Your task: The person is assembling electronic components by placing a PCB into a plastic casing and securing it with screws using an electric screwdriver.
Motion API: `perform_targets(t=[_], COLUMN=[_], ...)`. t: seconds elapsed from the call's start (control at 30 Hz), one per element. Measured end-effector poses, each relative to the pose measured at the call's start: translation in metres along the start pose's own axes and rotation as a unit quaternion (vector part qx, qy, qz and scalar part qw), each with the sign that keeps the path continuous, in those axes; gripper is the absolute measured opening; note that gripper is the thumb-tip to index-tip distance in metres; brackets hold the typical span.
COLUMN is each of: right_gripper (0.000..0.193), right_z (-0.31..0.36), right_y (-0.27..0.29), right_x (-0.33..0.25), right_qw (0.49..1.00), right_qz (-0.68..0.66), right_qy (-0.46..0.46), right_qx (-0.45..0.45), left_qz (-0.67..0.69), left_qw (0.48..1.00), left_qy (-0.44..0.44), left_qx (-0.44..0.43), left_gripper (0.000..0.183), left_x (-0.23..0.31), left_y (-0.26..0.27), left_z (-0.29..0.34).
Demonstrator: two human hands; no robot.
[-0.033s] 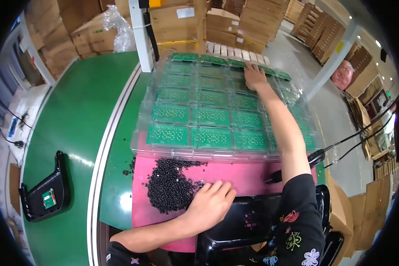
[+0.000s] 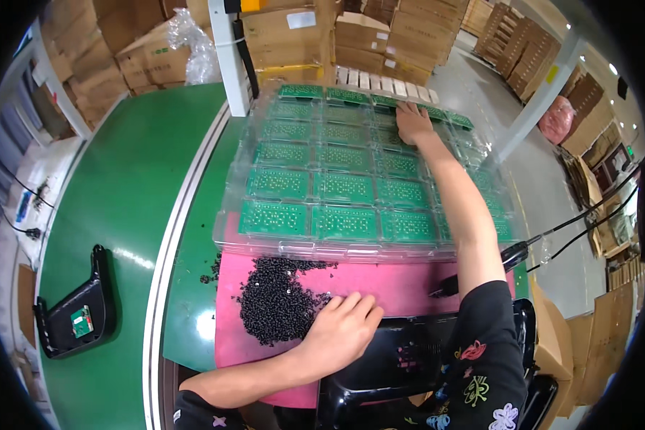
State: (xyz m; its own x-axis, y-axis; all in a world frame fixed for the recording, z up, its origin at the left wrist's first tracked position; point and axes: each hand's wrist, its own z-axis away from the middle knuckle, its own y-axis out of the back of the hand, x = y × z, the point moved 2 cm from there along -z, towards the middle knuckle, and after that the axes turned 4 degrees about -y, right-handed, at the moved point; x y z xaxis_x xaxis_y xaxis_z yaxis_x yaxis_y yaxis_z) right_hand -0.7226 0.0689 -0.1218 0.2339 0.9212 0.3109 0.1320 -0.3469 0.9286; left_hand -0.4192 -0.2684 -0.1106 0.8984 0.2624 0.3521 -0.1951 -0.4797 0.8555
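Note:
My right hand (image 2: 413, 123) reaches over a clear plastic tray (image 2: 304, 249) filled with rows of green circuit boards (image 2: 344, 186). Its fingers are spread and lie on the boards near the far row. My left hand (image 2: 342, 331) rests beside a loose pile of small black screws (image 2: 272, 304), by the upper left edge of a glossy black plastic housing (image 2: 408, 351). The left fingers are curled together, their tips turned down. Whatever might be between those fingertips is hidden.
A pink mat (image 2: 401, 287) lies under tray and screws. A black powered screwdriver (image 2: 480, 270) with a cable is at right. On the green conveyor (image 2: 147, 172) sits another black housing (image 2: 93, 315) with a small board. Cardboard boxes (image 2: 279, 43) stand behind.

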Motion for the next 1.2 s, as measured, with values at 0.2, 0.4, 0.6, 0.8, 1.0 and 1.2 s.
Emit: perform_targets(t=[0.2, 0.4, 0.6, 0.8, 1.0, 1.2], right_gripper=[0.063, 0.037, 0.029, 0.027, 0.015, 0.073], right_z=[0.060, 0.208, 0.334, 0.378, 0.407, 0.431], right_y=[0.044, 0.122, 0.180, 0.190, 0.165, 0.144], right_x=[0.007, 0.025, 0.013, 0.015, 0.025, 0.021], right_qw=[0.979, 0.885, 0.829, 0.813, 0.818, 0.845], right_qz=[-0.004, -0.318, -0.478, -0.568, -0.557, -0.519], right_qy=[0.060, 0.191, 0.202, 0.071, 0.082, 0.101], right_qx=[0.196, 0.281, 0.209, 0.106, 0.114, -0.074], left_qz=[-0.042, 0.020, -0.093, -0.060, 0.086, 0.173], left_qw=[0.998, 0.999, 0.975, 0.976, 0.982, 0.973], left_qy=[0.022, -0.020, -0.039, -0.162, -0.168, -0.140], left_qx=[-0.051, 0.039, 0.200, 0.136, 0.025, -0.061], left_gripper=[0.021, 0.052, 0.097, 0.078, 0.069, 0.076], left_x=[0.001, -0.009, 0.007, 0.004, -0.003, -0.018], left_y=[0.007, 0.013, 0.046, 0.057, 0.041, 0.024], left_z=[-0.003, -0.006, -0.038, -0.047, -0.038, -0.020])
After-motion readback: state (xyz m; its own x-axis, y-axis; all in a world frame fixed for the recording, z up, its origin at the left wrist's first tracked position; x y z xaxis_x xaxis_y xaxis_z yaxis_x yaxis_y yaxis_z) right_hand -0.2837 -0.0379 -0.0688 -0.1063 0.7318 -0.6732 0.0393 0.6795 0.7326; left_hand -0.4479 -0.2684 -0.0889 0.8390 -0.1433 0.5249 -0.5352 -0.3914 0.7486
